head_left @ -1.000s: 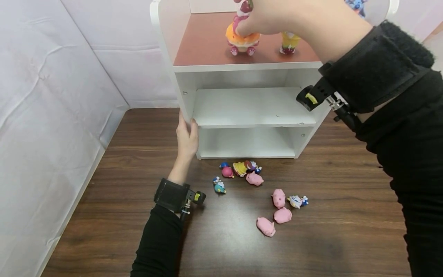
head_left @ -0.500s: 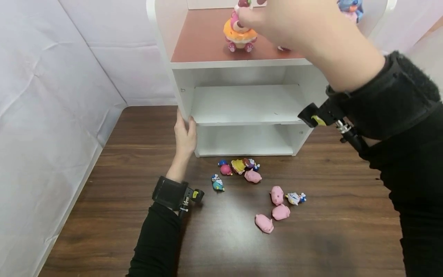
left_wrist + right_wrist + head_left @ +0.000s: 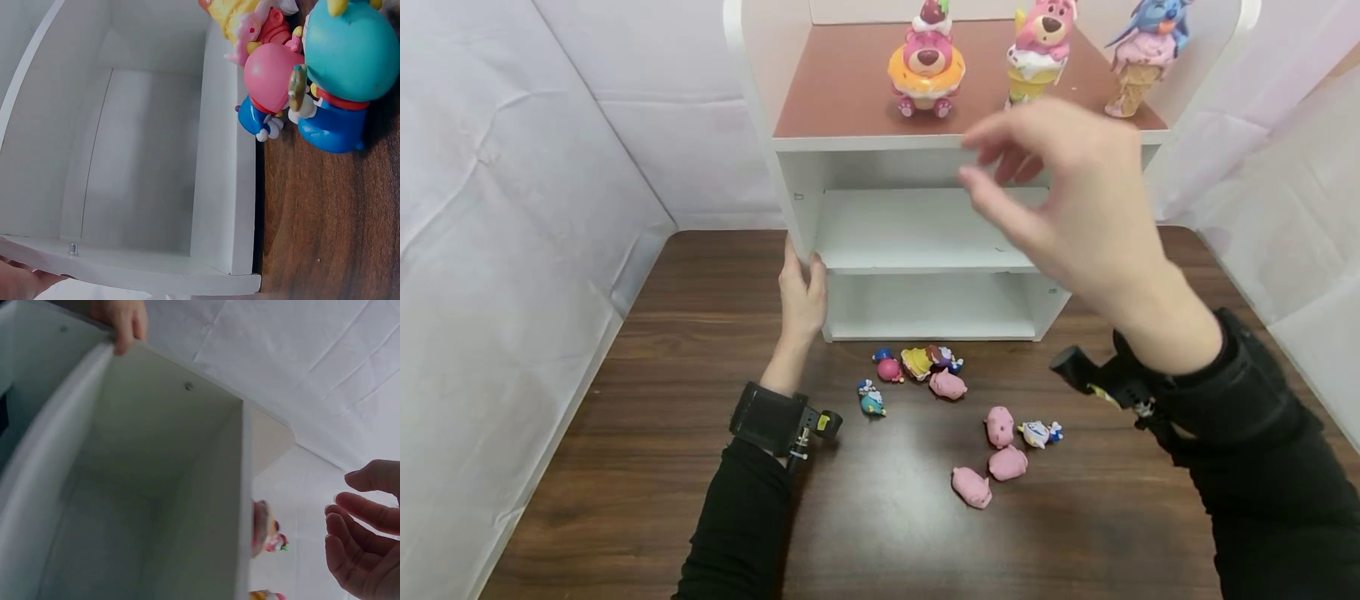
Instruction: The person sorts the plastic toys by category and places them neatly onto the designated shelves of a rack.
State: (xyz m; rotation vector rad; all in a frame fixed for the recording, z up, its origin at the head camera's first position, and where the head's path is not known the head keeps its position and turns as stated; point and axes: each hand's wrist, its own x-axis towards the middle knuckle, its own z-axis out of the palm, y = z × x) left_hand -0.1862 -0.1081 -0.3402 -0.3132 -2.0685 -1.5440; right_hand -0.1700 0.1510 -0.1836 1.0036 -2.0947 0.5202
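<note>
The desk (image 3: pixel 647 467) carries the white shelf unit (image 3: pixel 925 225), and your left grip (image 3: pixel 802 298) grasps its left side. Your right grip (image 3: pixel 1078 196) is released, fingers loosely bent. On the top shelf (image 3: pixel 850 100) beyond it stand the blue figure (image 3: pixel 1146 50), the cone bear (image 3: pixel 1040 54) and, further left, the doughnut bear (image 3: pixel 927 71); pink pigs (image 3: pixel 1000 427) lie well below it.

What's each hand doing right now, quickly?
Left hand: holding the white, open-fronted shelf unit by its side.
Right hand: open, fingers loosely bent, holding nothing.
</note>
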